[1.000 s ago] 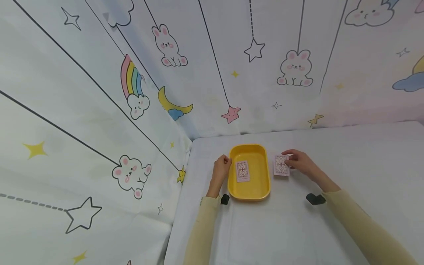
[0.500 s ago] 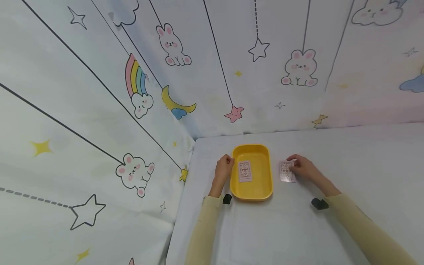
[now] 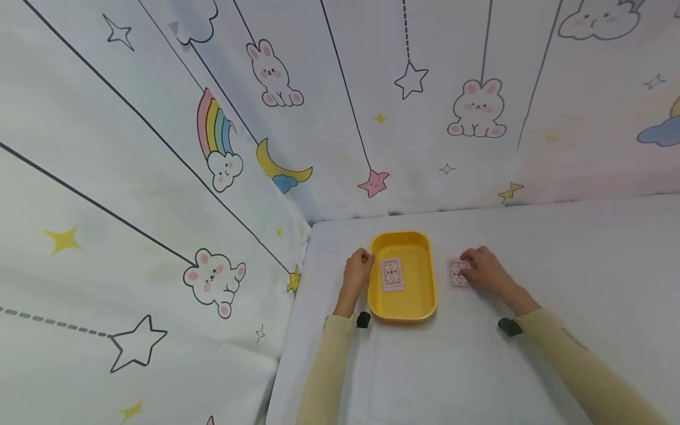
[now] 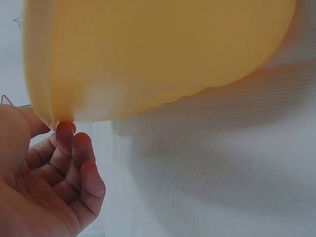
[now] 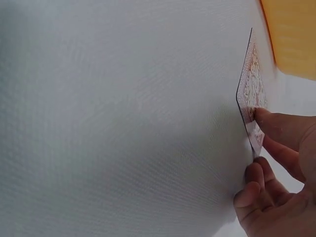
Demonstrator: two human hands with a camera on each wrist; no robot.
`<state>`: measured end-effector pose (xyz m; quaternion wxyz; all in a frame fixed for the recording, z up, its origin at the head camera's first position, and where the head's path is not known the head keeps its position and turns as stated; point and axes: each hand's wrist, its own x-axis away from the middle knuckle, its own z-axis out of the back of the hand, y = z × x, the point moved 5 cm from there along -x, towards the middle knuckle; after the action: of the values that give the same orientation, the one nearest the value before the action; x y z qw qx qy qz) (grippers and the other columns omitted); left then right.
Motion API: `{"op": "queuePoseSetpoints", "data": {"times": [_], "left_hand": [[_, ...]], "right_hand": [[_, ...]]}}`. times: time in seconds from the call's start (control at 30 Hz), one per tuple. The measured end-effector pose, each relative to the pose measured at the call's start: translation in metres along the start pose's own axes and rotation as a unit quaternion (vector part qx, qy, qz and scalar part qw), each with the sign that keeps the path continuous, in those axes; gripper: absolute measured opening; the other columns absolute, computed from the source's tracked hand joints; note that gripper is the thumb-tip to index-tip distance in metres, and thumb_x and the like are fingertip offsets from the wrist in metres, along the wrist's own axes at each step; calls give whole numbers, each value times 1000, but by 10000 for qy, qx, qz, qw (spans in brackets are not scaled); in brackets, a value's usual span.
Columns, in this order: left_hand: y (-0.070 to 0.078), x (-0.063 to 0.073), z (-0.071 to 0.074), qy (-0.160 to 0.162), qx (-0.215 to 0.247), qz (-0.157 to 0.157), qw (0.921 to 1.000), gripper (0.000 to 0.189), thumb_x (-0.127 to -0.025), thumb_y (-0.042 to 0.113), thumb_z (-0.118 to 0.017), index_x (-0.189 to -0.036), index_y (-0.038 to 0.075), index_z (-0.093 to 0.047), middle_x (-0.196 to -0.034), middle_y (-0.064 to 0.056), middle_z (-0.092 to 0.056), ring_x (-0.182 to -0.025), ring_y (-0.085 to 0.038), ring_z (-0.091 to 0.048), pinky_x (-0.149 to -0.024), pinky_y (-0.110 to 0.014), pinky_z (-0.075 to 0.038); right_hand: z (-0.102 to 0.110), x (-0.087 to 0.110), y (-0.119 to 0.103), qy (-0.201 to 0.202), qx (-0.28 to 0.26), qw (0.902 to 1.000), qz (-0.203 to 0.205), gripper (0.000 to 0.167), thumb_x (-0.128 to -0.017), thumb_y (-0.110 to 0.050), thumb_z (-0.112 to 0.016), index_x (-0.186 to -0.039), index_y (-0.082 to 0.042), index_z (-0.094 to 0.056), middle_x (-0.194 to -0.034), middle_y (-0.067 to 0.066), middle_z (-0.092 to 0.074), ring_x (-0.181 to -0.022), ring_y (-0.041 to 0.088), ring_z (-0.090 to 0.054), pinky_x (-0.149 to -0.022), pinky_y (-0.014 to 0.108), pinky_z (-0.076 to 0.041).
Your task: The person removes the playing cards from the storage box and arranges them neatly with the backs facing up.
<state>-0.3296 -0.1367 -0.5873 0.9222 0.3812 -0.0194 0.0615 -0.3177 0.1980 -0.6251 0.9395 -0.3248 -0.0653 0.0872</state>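
Observation:
My left hand (image 3: 358, 277) pinches the left rim of a yellow plastic tray (image 3: 406, 306); the left wrist view shows thumb and fingertips meeting at that edge, the other fingers curled below. Inside the tray lie playing cards (image 3: 392, 273), back up and overlapping, with red-patterned backs. To the right of the tray, my right hand (image 3: 489, 273) holds a playing card (image 3: 459, 274) of the same back. In the right wrist view the thumb presses on the patterned face of this card (image 5: 254, 89), with fingers at its edge. Whether other cards lie beneath it, I cannot tell.
A white cloth covers the table (image 3: 441, 372). Behind and to the left rise white curtains (image 3: 340, 147) printed with rabbits, stars and clouds. Dark wrist-camera pieces (image 3: 510, 326) sit beneath both wrists.
My right hand and its card have shifted slightly right, away from the tray. The left hand stays on the tray rim. The head view has moved a little.

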Motion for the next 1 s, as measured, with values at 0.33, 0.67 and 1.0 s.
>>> {"op": "queuePoseSetpoints", "data": {"times": [0.33, 0.67, 1.0], "left_hand": [[1, 2, 0, 22, 69, -117, 9999, 23, -102, 30, -58, -93, 9, -58, -78, -1, -55, -62, -11, -47, -54, -21, -38], [0, 3, -1, 19, 138, -99, 9999, 23, -102, 30, -59, -93, 9, -58, -77, -1, -54, -62, -11, -47, -54, -22, -38], [1, 2, 0, -2, 84, -59, 9999, 22, -103, 30, -57, -95, 10, -58, -80, -2, -56, -64, -11, -49, -55, -22, -39]], "right_hand": [[-4, -2, 7, -138, 112, 9996, -224, 40, -93, -19, -71, -124, 4, -59, -121, 30, -48, -108, 42, -50, -100, 61, -42], [-2, -4, 7, -373, 131, 9981, -475, 55, -95, -28, -69, -134, 6, -52, -127, 32, -50, -117, 46, -49, -105, 61, -40], [14, -4, -14, -265, 54, 9996, -58, 59, -96, -30, -69, -140, 3, -48, -130, 29, -52, -118, 44, -51, -103, 60, -44]]}}
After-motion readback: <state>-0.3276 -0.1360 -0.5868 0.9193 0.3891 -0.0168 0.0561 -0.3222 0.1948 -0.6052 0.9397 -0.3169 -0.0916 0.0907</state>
